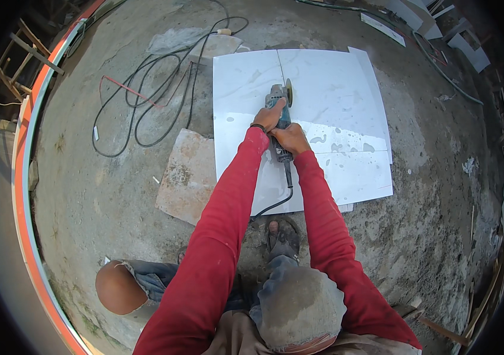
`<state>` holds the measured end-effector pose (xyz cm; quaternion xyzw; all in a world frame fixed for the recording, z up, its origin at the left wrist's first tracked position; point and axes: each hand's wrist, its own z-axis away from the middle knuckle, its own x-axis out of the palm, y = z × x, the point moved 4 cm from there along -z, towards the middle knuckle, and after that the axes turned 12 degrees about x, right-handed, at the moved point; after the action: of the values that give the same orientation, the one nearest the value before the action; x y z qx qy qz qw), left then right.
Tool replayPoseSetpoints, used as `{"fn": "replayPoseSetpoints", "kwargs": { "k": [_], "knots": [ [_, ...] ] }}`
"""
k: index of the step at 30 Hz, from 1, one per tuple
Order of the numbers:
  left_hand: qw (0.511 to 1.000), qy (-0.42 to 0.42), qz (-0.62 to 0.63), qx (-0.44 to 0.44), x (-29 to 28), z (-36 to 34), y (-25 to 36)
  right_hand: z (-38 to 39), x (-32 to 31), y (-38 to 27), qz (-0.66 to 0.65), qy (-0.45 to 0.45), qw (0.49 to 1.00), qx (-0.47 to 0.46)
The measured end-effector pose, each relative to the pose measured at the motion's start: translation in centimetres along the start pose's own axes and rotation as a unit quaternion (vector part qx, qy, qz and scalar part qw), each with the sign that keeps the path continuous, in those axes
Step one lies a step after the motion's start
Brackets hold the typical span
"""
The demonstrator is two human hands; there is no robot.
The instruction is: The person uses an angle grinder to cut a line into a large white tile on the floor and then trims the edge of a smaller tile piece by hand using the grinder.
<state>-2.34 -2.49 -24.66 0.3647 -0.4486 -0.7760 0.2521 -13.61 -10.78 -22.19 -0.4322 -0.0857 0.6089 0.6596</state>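
Observation:
A blue-green angle grinder (280, 121) is gripped in both my hands. Wrapped over its front part near the head is my left hand (268, 115), closed. My right hand (291, 139) is closed around the body farther back, toward the cord end. The cutting disc (289, 93) stands on edge at the grinder's right side, over a large white tile slab (335, 89); whether it touches cannot be told. A thin dark line runs from the slab's far edge toward the disc. Wet patches lie on the slab, and another thin line crosses its near right part.
The grinder's black cord (278, 205) drops off the slab's near edge beside my foot (281, 236). Looped black cable (172, 77) lies on the ground at left, near a stained stone slab (188, 174). At far right are a hose (441, 71) and white offcuts (382, 28).

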Motion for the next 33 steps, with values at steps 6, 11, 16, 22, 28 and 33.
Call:
{"fn": "replayPoseSetpoints", "kwargs": {
  "k": [6, 11, 16, 22, 28, 33],
  "knots": [
    [1.0, -0.007, -0.005, 0.012, 0.2, 0.3, -0.1, 0.1, 0.1, 0.3, -0.001, 0.019, 1.0, -0.011],
    [1.0, -0.004, -0.002, 0.016, 0.4, 0.6, -0.2, 0.4, -0.1, 0.5, -0.001, 0.01, 1.0, -0.012],
    [1.0, 0.004, -0.002, 0.004, 0.6, 0.6, -0.8, 0.5, 0.2, 0.8, -0.003, -0.005, 1.0, 0.008],
    [1.0, 0.007, 0.005, 0.004, 0.7, 1.1, -1.0, 0.8, 0.1, 1.2, 0.006, -0.004, 1.0, 0.008],
    [1.0, 0.011, 0.008, 0.009, 0.9, 1.5, -1.0, 0.9, 0.2, 1.5, 0.012, 0.001, 1.0, 0.009],
    [1.0, 0.017, -0.003, 0.004, 1.1, 1.3, -1.6, 0.9, 0.3, 1.9, 0.006, -0.003, 1.0, 0.01]
  ]
}}
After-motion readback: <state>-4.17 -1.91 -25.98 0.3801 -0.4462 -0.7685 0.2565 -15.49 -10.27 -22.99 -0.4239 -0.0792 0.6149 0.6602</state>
